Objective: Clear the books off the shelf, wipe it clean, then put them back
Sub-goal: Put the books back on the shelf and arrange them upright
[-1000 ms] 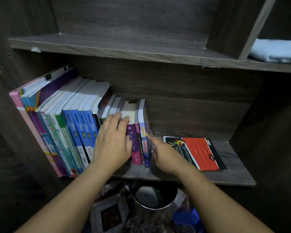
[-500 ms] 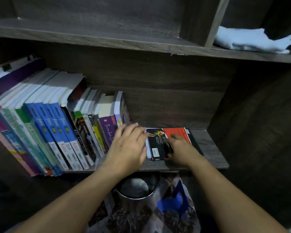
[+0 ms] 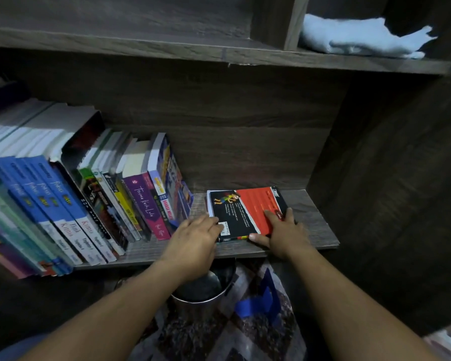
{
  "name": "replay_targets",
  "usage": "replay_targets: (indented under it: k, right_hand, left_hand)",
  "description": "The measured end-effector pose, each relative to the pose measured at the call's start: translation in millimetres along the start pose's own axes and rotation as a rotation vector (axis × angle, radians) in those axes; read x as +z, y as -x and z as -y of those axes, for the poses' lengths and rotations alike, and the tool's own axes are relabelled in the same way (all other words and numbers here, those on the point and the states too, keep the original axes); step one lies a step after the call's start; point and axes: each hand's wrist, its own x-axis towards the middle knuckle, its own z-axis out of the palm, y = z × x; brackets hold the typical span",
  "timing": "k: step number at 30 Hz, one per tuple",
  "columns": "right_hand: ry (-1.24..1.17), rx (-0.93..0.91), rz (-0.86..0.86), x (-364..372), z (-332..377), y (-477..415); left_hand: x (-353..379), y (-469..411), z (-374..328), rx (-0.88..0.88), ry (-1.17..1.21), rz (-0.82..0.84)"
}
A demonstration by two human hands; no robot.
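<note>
Flat book (image 3: 245,212) lies on the shelf (image 3: 320,230), w/ the leaning row (image 3: 102,194) at its 9 o'clock, apart from it. R hand (image 3: 281,230) has fingers on the cover and thumb at the front edge, pinching, prob. to lift it. L hand (image 3: 193,238) has bent fingers at the book's left edge to steady it; can't tell if they're hooked under. Cloth (image 3: 362,40) waits at 1 o'clock.

Dark wooden cabinet walls (image 3: 375,178), patterned rug (image 3: 206,340)
</note>
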Motion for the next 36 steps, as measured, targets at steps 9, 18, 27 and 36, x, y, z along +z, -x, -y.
replay_targets:
  k: [9, 18, 27, 36]
  right_hand:
    - [-0.409, 0.257, -0.116, -8, 2, -5]
    - [-0.542, 0.128, -0.613, -48, 35, 16]
    - [-0.710, -0.424, -0.887, -43, 95, 45]
    - [-0.622, -0.664, -1.026, -36, 155, 49]
  left_hand:
    - [4, 2, -2, 0.007, -0.020, 0.031]
    - [-45, 4, 11, -0.010, -0.005, -0.306]
    - [-97, 27, 65, -0.347, -0.053, -0.491]
    - [-92, 45, 85, -0.385, -0.073, -0.384]
